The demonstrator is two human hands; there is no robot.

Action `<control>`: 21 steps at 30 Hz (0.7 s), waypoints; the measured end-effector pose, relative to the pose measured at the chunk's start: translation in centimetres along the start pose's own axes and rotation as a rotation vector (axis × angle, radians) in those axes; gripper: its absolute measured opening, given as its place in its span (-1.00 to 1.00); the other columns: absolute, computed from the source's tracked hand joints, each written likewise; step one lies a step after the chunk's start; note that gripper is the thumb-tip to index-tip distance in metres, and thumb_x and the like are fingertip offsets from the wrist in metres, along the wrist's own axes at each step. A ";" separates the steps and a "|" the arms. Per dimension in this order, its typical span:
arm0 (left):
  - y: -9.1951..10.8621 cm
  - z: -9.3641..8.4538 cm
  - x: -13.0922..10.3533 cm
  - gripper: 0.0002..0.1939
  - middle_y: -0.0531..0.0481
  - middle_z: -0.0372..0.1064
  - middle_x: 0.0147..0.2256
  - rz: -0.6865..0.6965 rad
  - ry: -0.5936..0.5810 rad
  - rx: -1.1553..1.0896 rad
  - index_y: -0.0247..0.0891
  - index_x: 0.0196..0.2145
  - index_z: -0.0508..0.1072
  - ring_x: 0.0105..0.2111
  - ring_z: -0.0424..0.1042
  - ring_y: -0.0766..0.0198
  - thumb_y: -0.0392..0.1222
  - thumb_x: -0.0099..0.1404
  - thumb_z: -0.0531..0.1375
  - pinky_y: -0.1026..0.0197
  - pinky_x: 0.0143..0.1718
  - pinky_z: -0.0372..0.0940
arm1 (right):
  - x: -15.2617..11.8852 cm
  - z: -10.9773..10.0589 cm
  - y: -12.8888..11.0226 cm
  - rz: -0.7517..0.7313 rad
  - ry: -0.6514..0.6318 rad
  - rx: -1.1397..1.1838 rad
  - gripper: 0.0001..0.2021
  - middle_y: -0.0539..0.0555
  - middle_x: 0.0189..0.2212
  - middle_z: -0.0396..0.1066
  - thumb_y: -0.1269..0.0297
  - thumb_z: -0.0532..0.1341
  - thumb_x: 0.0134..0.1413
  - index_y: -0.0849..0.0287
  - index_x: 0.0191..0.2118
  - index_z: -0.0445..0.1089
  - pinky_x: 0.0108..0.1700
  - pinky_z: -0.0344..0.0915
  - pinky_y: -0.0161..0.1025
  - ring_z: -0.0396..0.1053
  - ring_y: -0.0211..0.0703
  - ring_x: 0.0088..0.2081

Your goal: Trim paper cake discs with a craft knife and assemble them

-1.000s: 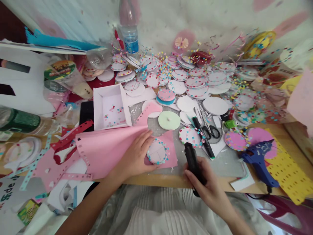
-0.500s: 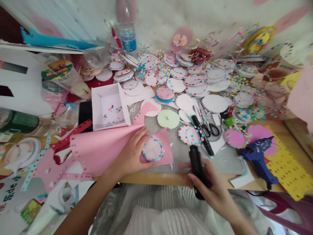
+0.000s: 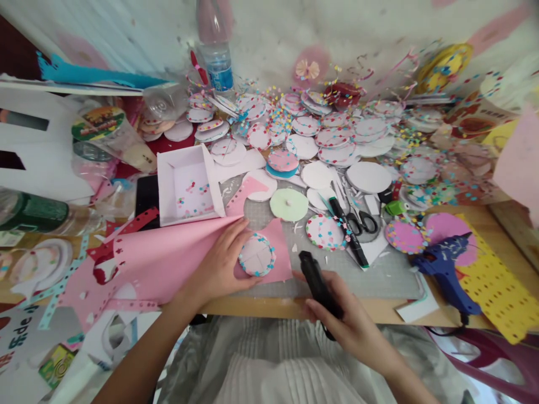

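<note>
My left hand (image 3: 223, 258) lies over a pink paper sheet (image 3: 164, 247), holding it against the mat, with fingers and thumb around the left side of a small white disc (image 3: 256, 255). Blue and pink confetti pieces ring this disc's rim. My right hand (image 3: 337, 306) grips a black stapler-like tool (image 3: 318, 283) just above the table's front edge, its nose pointing up and left. The tool is apart from the pink paper. Behind it lies a white disc with a red and blue confetti rim (image 3: 326, 232).
Left of centre stands a white box (image 3: 191, 188) with loose confetti inside. Scissors (image 3: 362, 223) and a black marker (image 3: 349, 233) lie right of centre. A blue glue gun (image 3: 446, 269) rests on the right. Stacked decorated discs (image 3: 334, 137) and a water bottle (image 3: 219, 62) line the back.
My left hand has slid the pink paper and its disc slightly left. My right hand has brought the black tool left and tilted its nose toward the paper.
</note>
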State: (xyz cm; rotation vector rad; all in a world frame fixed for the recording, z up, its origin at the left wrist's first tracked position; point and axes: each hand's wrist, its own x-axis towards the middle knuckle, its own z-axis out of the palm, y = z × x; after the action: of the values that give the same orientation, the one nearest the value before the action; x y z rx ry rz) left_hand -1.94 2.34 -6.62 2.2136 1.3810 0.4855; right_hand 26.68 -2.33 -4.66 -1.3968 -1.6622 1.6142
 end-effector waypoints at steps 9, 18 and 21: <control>-0.3 -0.7 -0.4 -0.21 -0.31 -0.02 0.31 -0.022 -0.002 -0.011 -0.23 0.19 0.14 0.32 0.00 -0.15 -0.02 0.09 0.36 -0.20 0.27 0.10 | 2.2 0.4 -0.9 -0.022 0.032 0.136 -0.67 0.01 -0.36 0.40 0.14 0.08 0.31 0.08 0.12 0.12 -0.35 0.37 -0.26 0.36 -0.22 -0.43; -1.0 -0.9 -0.6 -0.22 -0.33 -0.03 0.30 -0.021 -0.012 0.004 -0.26 0.19 0.13 0.32 -0.01 -0.11 0.00 0.12 0.35 -0.17 0.29 0.08 | 0.8 0.7 0.4 0.010 0.068 -0.125 -0.67 0.04 -0.33 0.43 0.16 0.10 0.29 0.08 0.10 0.12 -0.30 0.37 -0.22 0.44 -0.11 -0.35; -0.8 -0.7 -0.6 -0.20 -0.33 -0.05 0.31 -0.018 -0.020 0.000 -0.25 0.21 0.11 0.33 -0.03 -0.11 0.01 0.12 0.35 -0.19 0.29 0.07 | 1.4 -0.3 1.4 0.002 0.173 -0.107 -0.62 0.06 -0.32 0.45 0.15 0.11 0.29 0.09 0.14 0.07 -0.26 0.40 -0.19 0.48 -0.09 -0.32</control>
State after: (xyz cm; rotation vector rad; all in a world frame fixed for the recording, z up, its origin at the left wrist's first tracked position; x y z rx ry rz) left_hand -3.16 2.26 -6.50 2.1980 1.3900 0.4557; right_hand 26.88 -1.22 -6.29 -1.5440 -1.6664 1.3802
